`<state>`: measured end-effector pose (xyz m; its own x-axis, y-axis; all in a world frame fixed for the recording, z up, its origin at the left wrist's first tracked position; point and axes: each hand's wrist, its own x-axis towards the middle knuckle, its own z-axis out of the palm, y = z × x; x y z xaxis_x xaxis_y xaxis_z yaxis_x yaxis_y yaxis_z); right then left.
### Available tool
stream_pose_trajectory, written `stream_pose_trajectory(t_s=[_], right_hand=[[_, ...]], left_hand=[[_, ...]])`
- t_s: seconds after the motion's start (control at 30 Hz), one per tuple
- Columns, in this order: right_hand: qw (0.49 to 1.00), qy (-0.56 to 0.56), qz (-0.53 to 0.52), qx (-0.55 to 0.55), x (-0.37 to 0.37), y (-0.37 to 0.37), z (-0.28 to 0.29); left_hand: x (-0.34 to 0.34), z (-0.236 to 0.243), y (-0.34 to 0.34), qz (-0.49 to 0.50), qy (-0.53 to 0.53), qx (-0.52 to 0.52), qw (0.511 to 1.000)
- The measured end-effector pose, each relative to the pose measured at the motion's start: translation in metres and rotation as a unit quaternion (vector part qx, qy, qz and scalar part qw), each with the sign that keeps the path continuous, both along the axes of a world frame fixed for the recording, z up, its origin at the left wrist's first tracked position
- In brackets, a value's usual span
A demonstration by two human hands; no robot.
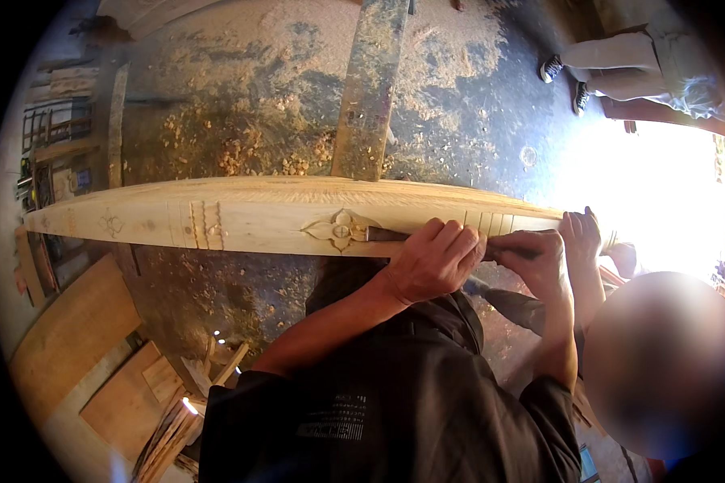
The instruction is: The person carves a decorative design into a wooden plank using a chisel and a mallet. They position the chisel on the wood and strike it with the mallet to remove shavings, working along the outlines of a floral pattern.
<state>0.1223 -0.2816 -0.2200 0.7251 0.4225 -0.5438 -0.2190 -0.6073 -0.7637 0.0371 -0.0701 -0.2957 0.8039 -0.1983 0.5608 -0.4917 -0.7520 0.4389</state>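
Note:
A long pale wooden beam (pixel 258 221) runs across the view in front of me. A four-petalled flower (pixel 342 230) is carved in relief on its face. My left hand (pixel 439 262) is closed round the shank of a carving chisel (pixel 387 234), close to the beam. The chisel's tip meets the flower's right side. Farther right, my right hand (pixel 537 259) is wrapped round the chisel's dark handle (pixel 503 243). Grooves and wavy bands (pixel 205 224) are cut into the beam left of the flower, with straight lines (pixel 491 222) to its right.
Another person's hand (pixel 582 235) is at the beam's right part, just beyond my right hand. A plank (pixel 370 88) extends away behind the beam over a floor strewn with shavings (pixel 250 145). Boards (pixel 80 330) lean at lower left. Someone's legs (pixel 612 56) show at upper right.

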Motion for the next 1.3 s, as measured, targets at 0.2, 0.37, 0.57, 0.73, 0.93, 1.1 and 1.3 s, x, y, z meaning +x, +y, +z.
stream_pose_trajectory(t_s=[0.2,0.37,0.57,0.73,0.93,1.1,1.3], right_hand=[[1.0,-0.008,0.006,0.024,0.0,-0.005,-0.011],[0.998,0.01,-0.01,0.065,-0.002,-0.007,-0.02],[0.995,0.026,-0.026,0.095,-0.003,-0.006,-0.021],[0.998,0.042,-0.02,0.047,-0.003,-0.006,-0.019],[0.996,0.025,-0.026,0.085,-0.005,-0.002,-0.017],[0.993,0.043,-0.041,0.106,-0.005,-0.004,-0.018],[0.999,0.016,0.003,0.048,0.0,0.009,-0.009]], left_hand=[[0.001,0.002,0.0,-0.002,0.018,-0.006,1.0],[0.0,0.004,0.002,0.002,0.024,0.001,1.0],[0.003,0.008,0.001,0.025,-0.005,0.004,1.0],[0.003,0.008,0.001,0.043,-0.023,0.038,0.998],[0.004,0.004,-0.001,0.028,-0.001,0.022,0.999],[0.004,0.004,-0.001,0.01,0.011,0.027,1.0],[0.003,0.005,0.001,0.014,0.013,0.016,1.0]])
